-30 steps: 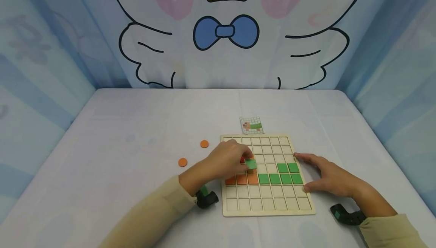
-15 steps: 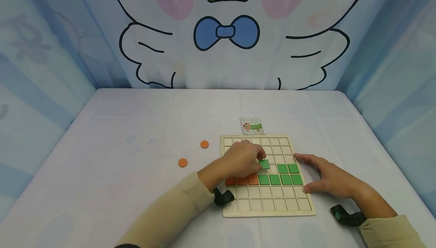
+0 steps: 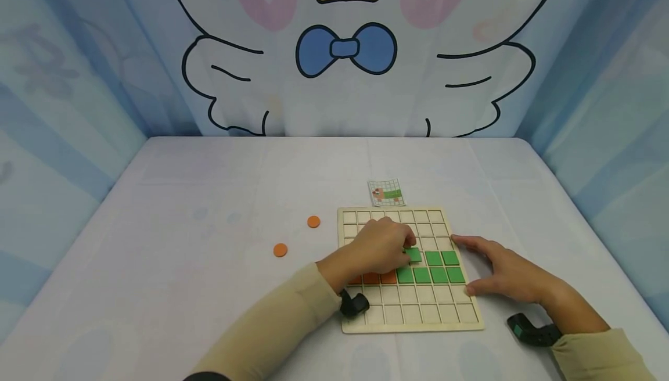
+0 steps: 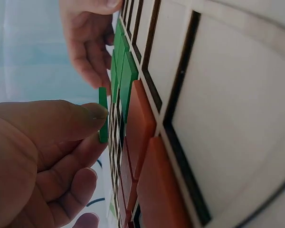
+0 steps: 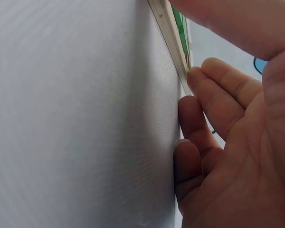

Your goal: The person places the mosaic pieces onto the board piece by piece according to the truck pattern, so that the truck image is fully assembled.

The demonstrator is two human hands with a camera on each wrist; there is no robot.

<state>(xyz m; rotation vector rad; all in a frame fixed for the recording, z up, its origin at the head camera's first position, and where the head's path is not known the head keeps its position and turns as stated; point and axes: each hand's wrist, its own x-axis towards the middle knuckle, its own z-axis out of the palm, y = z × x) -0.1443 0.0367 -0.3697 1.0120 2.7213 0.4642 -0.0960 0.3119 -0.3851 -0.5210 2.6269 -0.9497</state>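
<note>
My left hand [image 3: 381, 245] pinches a green square tile [image 3: 413, 254] between thumb and finger, just over the wooden grid board [image 3: 413, 314]. In the left wrist view this tile [image 4: 102, 95] is seen edge-on, tilted against the board. Green tiles [image 3: 438, 275] fill part of one row, with orange tiles [image 3: 388, 277] to their left. Two more green tiles [image 3: 441, 258] sit in the row above, at the right. Part of the board's left side is hidden under my left hand. My right hand [image 3: 509, 270] touches the board's right edge with spread, relaxed fingers.
A small pattern card [image 3: 387, 193] lies behind the board. Two orange discs [image 3: 313, 222] rest on the white table [image 3: 209, 195] to the left. Printed curtains stand around the table's back and sides.
My left hand has moved right across the board with the green tile, toward the two green tiles in that row. The right hand stays at the board's edge.
</note>
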